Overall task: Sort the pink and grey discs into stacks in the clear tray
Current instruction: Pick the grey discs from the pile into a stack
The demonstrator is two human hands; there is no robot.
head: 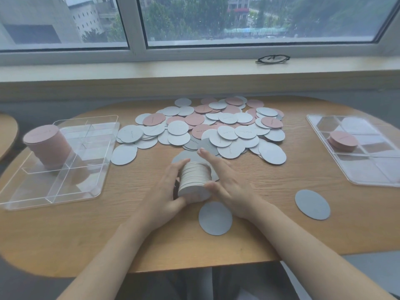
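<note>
A bundle of grey discs point(195, 179) lies on its side at the table's middle, held edge-on. My left hand point(166, 191) curls round its left side. Against its right side presses my right hand point(225, 180), fingers straight. Behind them spreads a loose pile of pink and grey discs point(207, 126). One clear tray point(62, 161) at the left holds a tall stack of pink discs point(46, 146). Another clear tray point(365, 148) at the right holds a short pink stack point(343, 141).
Two single grey discs lie apart on the wooden table point(86, 234): one point(215, 218) just below my hands, one point(312, 204) to the right. A pair of glasses point(272, 58) rests on the window sill. A second table's edge point(8, 131) shows at far left.
</note>
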